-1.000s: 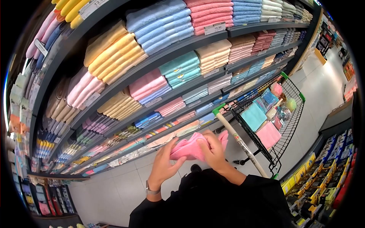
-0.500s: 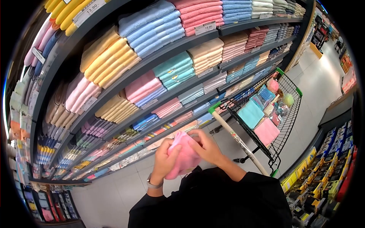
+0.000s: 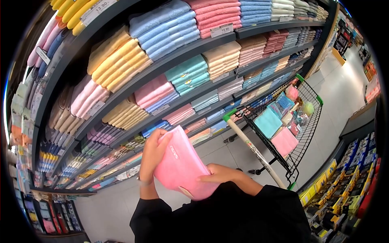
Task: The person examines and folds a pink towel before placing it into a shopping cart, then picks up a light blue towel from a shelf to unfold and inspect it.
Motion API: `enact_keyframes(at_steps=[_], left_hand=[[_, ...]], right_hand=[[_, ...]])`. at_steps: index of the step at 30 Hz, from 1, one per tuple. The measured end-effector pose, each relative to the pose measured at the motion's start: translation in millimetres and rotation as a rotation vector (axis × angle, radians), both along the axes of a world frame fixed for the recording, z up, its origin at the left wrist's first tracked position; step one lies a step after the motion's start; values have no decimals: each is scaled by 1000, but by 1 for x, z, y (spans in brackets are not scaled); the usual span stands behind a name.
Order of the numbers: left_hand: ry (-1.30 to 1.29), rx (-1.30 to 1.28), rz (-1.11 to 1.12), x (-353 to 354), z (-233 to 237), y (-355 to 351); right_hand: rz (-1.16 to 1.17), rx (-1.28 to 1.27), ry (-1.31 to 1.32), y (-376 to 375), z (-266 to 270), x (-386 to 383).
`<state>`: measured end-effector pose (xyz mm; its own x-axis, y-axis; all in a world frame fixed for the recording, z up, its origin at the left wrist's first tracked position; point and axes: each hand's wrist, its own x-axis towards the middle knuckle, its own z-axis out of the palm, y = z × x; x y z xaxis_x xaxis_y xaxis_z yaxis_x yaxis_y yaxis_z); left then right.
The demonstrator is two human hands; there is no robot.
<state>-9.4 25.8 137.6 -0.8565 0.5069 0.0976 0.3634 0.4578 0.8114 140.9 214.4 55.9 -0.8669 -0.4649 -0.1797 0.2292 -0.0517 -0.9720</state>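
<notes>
A folded pink towel (image 3: 182, 164) with small lettering near its upper left part is held between both hands in front of my dark clothing. My left hand (image 3: 154, 152) grips its upper left edge, fingers partly behind the cloth. At the lower right edge, my right hand (image 3: 216, 174) pinches the towel, thumb on top. A pale patch shows at the towel's lower edge. To the right stands a shopping cart (image 3: 253, 149) holding a turquoise folded towel (image 3: 268, 122), a pink folded towel (image 3: 284, 141) and several small packaged items.
Shelves (image 3: 219, 41) of folded towels in many colours run along the left and across the back. Packaged goods (image 3: 344, 182) fill a display at the lower right. A tiled floor (image 3: 109, 214) shows below, and an aisle leads off at the upper right.
The pink towel, bunched up before, is now spread into a flat folded shape. My left hand has moved left and up, my right hand slightly lower, so they are further apart.
</notes>
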Motion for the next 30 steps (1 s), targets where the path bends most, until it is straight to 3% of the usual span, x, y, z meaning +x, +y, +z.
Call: enact_keyframes(at_steps=[1, 4, 8, 10, 13, 16, 20, 22, 25, 27, 30], left_hand=[[13, -6, 16, -12, -24, -5], [-267, 103, 14, -18, -83, -16], [-581, 141, 85, 7, -147, -34], [-635, 108, -42, 26, -188, -52], [-1087, 601, 212, 76, -179, -41], [-1122, 835, 78, 80, -181, -39], [-831, 1026, 103, 67, -163, -33], [-994, 1237, 189, 70, -122, -24], [-658, 880, 265, 75, -138, -38], [-634, 726, 270, 79, -136, -39], [-524, 538, 276, 86, -123, -30]], right_hand=[[7, -38, -80, 3, 9, 0], [-23, -59, -298, 11, 6, 0], [-241, -246, -326, 14, -28, 2], [-373, -349, -296, 20, -22, 1], [-486, -317, -275, 30, -21, -2], [-475, -324, -278, 25, -37, -9], [-396, -266, -251, 21, -30, -12], [-400, -179, -196, 21, -18, -13], [-419, -71, -122, 22, -32, -18], [-503, -145, -43, 18, -53, -19], [-641, -147, -166, 25, -42, -11]])
